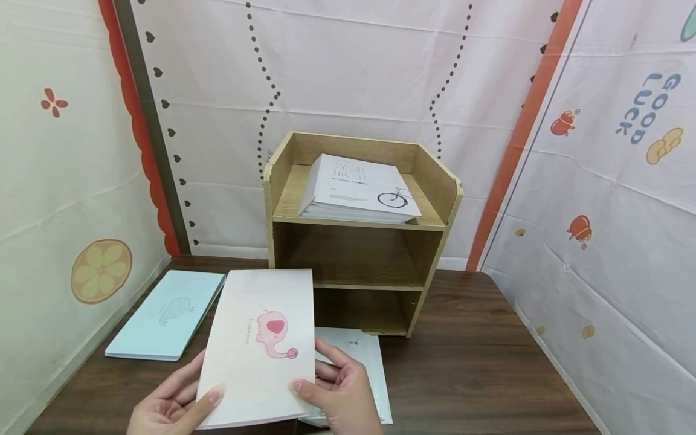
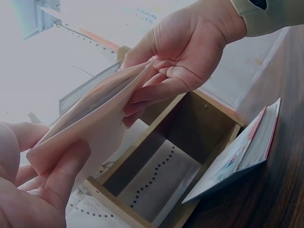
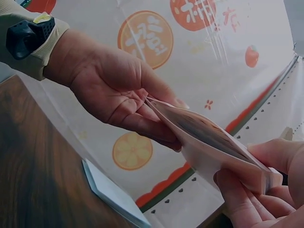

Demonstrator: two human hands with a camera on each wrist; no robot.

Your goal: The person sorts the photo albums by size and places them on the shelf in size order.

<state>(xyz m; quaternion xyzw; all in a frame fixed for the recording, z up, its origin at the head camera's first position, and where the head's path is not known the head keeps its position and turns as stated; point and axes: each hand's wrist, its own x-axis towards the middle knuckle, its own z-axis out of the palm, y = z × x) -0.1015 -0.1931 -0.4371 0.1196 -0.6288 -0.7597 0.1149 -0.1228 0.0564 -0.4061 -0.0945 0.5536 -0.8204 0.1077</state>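
Observation:
A white notebook (image 1: 261,344) with a pink elephant on its cover is held between both hands near the front of the table. My left hand (image 1: 176,399) grips its lower left edge, thumb on the cover and fingers underneath. On the opposite edge, my right hand (image 1: 345,386) pinches it the same way. From the wrist views the notebook (image 3: 223,147) looks slightly bowed, its covers parted a little at the near end. A pale book (image 1: 372,368) lies on the table beneath and to the right, partly hidden by the notebook and right hand.
A light blue notebook (image 1: 168,314) with a whale drawing lies on the table's left. Behind the hands stands a wooden shelf unit (image 1: 359,284), with a thick white book stack (image 1: 361,187) on top. Printed cloth walls (image 1: 348,72) enclose the brown table (image 1: 478,362).

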